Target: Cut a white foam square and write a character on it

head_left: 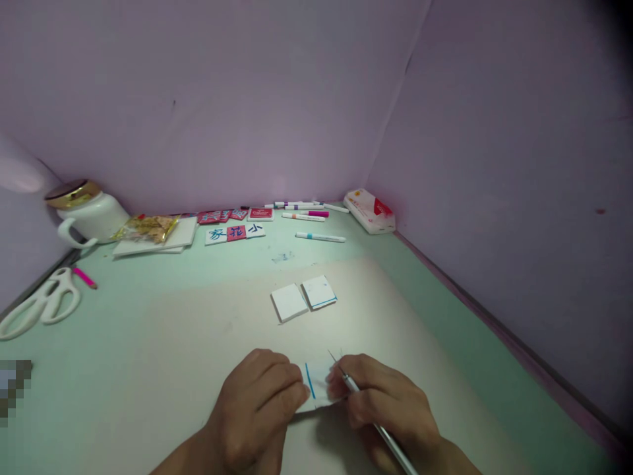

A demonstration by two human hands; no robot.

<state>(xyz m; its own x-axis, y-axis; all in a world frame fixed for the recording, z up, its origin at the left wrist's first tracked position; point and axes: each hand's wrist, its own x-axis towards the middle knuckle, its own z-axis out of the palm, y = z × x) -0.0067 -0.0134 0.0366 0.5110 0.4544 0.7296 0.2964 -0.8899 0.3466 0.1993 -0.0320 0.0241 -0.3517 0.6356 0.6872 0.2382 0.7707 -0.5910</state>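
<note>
Lilac walls (257, 105) meet behind the far right corner of a pale green surface (119, 369). Along its far edge, from left to right, stand a white mug (93, 214), a short row of lettered cards (236, 233), several markers (320, 237) and a tissue pack (370, 212); white-handled scissors (52, 300) lie by the left edge. Two white squares, one on the left (289, 303) and one on the right (319, 292), lie side by side nearer the middle.

Toward the near edge, a white piece (322, 380) bearing a blue line (310, 381) is held between both hands; the shadow below suggests that it is raised from the surface. The left hand (260, 409) is curled nearly closed, its thumb and fingers pinching the piece's left end. The right hand (390, 406) is closed in a pencil-like grip about a silver tool (388, 443), apparently a craft knife, with its fingertips close to the piece's right end; whether they press on it cannot be told. The thin tip points away, near the piece's far side.

For sound handling, the piece is best supported flat, the left thumb, now just beside the blue line, drawn clear of the tip's path, and any stroke kept light and steady.
</note>
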